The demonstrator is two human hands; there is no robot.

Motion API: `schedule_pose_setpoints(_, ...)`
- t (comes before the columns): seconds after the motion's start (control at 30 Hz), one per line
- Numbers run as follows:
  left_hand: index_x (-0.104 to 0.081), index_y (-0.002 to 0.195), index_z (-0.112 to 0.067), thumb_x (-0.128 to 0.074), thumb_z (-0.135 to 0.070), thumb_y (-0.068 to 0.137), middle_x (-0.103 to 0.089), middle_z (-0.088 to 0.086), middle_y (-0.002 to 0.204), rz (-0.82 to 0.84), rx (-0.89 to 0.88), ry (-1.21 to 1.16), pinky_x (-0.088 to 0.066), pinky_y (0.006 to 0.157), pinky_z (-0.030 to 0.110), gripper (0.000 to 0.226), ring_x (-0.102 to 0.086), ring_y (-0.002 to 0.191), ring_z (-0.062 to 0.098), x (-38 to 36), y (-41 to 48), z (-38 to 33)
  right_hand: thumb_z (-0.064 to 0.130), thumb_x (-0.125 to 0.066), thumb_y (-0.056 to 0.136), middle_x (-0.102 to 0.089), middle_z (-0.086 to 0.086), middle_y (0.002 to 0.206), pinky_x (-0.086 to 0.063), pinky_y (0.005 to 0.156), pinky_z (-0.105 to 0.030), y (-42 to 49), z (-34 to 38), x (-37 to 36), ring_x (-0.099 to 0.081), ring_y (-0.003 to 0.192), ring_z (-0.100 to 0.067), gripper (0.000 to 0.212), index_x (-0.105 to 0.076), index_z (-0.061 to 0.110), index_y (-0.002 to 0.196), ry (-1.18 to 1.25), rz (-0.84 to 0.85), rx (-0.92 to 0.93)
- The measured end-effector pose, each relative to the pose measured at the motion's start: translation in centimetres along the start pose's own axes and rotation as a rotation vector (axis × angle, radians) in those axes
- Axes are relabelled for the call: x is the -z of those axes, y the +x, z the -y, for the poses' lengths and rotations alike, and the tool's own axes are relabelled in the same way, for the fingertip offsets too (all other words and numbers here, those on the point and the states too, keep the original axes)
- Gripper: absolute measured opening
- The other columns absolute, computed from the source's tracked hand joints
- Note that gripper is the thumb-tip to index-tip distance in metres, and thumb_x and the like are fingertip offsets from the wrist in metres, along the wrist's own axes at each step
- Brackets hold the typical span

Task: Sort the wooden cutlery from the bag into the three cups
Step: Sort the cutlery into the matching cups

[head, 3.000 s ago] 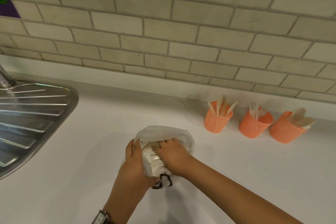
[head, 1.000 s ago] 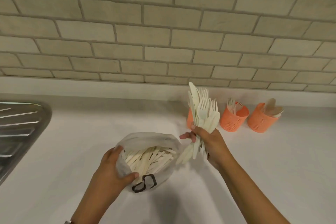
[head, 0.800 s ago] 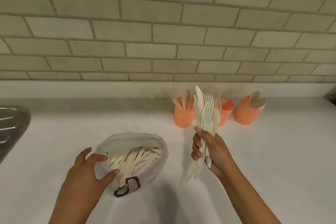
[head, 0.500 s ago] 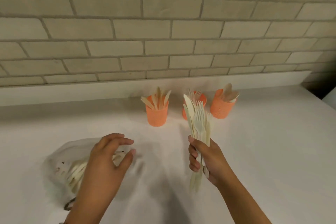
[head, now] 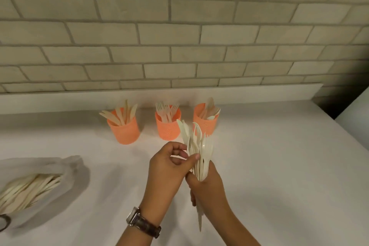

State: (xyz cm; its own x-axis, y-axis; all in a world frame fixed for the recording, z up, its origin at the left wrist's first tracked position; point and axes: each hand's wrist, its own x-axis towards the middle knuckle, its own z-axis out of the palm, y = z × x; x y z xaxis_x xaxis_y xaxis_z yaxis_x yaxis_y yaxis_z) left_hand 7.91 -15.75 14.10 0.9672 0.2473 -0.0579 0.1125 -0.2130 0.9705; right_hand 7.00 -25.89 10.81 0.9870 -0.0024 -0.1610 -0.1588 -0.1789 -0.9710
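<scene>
My right hand [head: 207, 187] grips a bundle of pale wooden cutlery [head: 197, 146] upright above the counter. My left hand [head: 167, 168] has come up beside it and pinches one piece of the bundle between thumb and fingers. Three orange cups stand near the wall: the left cup [head: 123, 129] holds knives, the middle cup [head: 168, 125] holds forks, the right cup [head: 204, 121] holds spoons. The white bag [head: 65, 168] lies open at the far left with several more pieces of cutlery inside.
The white counter [head: 269, 166] runs to a brick wall [head: 179, 36] behind the cups. Its right end drops off at a dark gap [head: 335, 106]. A watch sits on my left wrist [head: 142, 223].
My left hand let go of the bag and moved right to the bundle, where it now pinches a piece. The view swung right, so the bag sits at the left edge.
</scene>
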Motion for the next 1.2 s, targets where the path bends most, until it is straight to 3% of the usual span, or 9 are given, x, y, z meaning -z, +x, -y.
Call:
schedule_pose_setpoints(0.17, -0.072, 0.093, -0.01, -0.073, -0.014, 0.077, -0.075, 0.006, 0.084, 0.054, 0.132, -0.228, -0.059, 0.075, 0.035, 0.017, -0.072, 0.077, 0.024, -1.3, 0.3, -0.4, 0.023, -0.072, 0.082, -0.063, 0.005, 0.064, -0.042, 0.039, -0.024, 0.5, 0.4, 3.0, -0.051, 0.036, -0.012, 0.029, -0.055, 0.028, 0.105, 0.097, 0.121, 0.018)
schedule_pose_setpoints(0.3, -0.072, 0.099, -0.007, -0.068, -0.008, 0.08, -0.075, 0.01, 0.09, 0.128, 0.213, -0.393, -0.058, 0.07, 0.025, 0.019, -0.072, 0.082, 0.022, -1.0, 0.5, -0.8, 0.028, -0.07, 0.083, -0.054, 0.004, 0.052, -0.041, 0.041, -0.026, 1.0, 0.4, 4.2, -0.047, 0.041, -0.018, 0.023, -0.057, 0.021, 0.101, 0.271, 0.237, -0.015)
schedule_pose_setpoints(0.5, -0.072, 0.097, -0.012, -0.069, -0.013, 0.08, -0.075, 0.005, 0.086, 0.153, 0.178, -0.31, -0.055, 0.063, 0.021, 0.018, -0.071, 0.078, 0.018, 0.2, 2.3, -1.7, 0.034, -0.062, 0.088, -0.051, -0.01, 0.058, -0.044, 0.044, -0.028, 1.7, 0.9, 3.4, -0.048, 0.045, -0.021, 0.026, -0.057, 0.011, 0.101, 0.389, 0.25, -0.094)
schedule_pose_setpoints(0.63, -0.068, 0.083, -0.013, -0.067, -0.008, 0.081, -0.069, -0.004, 0.058, -0.004, 0.101, -0.357, -0.053, 0.051, 0.017, 0.006, -0.064, 0.053, 0.004, 2.2, 5.3, -3.1, 0.026, -0.056, 0.092, -0.047, -0.003, 0.054, -0.038, 0.041, -0.025, 2.7, 0.5, 3.6, -0.043, 0.041, -0.017, 0.021, -0.057, 0.009, 0.105, 0.461, 0.156, -0.172)
schedule_pose_setpoints(0.77, -0.063, 0.084, -0.011, -0.063, -0.005, 0.084, -0.068, -0.005, 0.056, -0.16, -0.026, -0.411, -0.052, 0.052, 0.016, 0.006, -0.062, 0.05, 0.003, 4.4, 9.9, -4.4, 0.025, -0.054, 0.094, -0.044, -0.001, 0.054, -0.034, 0.042, -0.024, 3.7, 0.0, 4.1, -0.039, 0.042, -0.014, 0.019, -0.055, 0.01, 0.105, 0.434, 0.102, -0.192)
schedule_pose_setpoints(0.9, -0.063, 0.08, -0.014, -0.067, -0.006, 0.082, -0.067, 0.001, 0.071, -0.277, -0.081, -0.404, -0.053, 0.054, 0.016, 0.009, -0.063, 0.054, 0.005, 4.2, 14.5, -3.7, 0.025, -0.053, 0.095, -0.044, -0.002, 0.056, -0.036, 0.043, -0.025, 4.3, -0.2, 4.0, -0.04, 0.043, -0.015, 0.016, -0.055, 0.012, 0.103, 0.402, 0.077, -0.193)
schedule_pose_setpoints(1.07, -0.065, 0.082, -0.007, -0.069, -0.008, 0.08, -0.066, 0.006, 0.074, -0.227, 0.012, -0.217, -0.055, 0.061, 0.028, 0.004, -0.062, 0.063, 0.022, 2.0, 19.2, 0.2, 0.024, -0.053, 0.094, -0.045, 0.0, 0.055, -0.036, 0.042, -0.026, 4.8, 0.1, 3.3, -0.041, 0.042, -0.015, 0.016, -0.056, 0.011, 0.103, 0.381, 0.094, -0.163)
schedule_pose_setpoints(1.13, -0.064, 0.1, -0.003, -0.072, -0.006, 0.077, -0.067, 0.013, 0.092, -0.149, 0.123, -0.158, -0.056, 0.058, 0.028, 0.025, -0.062, 0.063, 0.024, 1.5, 19.8, 1.8, 0.024, -0.055, 0.093, -0.045, 0.0, 0.055, -0.036, 0.042, -0.025, 5.0, 0.3, 3.2, -0.041, 0.042, -0.016, 0.015, -0.056, 0.011, 0.101, 0.397, 0.106, -0.17)
schedule_pose_setpoints(1.2, -0.054, 0.123, -0.004, -0.074, -0.006, 0.075, -0.062, 0.013, 0.116, -0.123, 0.168, -0.086, -0.059, 0.065, 0.035, 0.051, -0.066, 0.07, 0.03, 1.5, 19.6, 2.9, 0.022, -0.058, 0.092, -0.045, -0.001, 0.055, -0.036, 0.041, -0.024, 5.1, 0.4, 3.2, -0.04, 0.042, -0.017, 0.014, -0.056, 0.01, 0.099, 0.422, 0.12, -0.176)
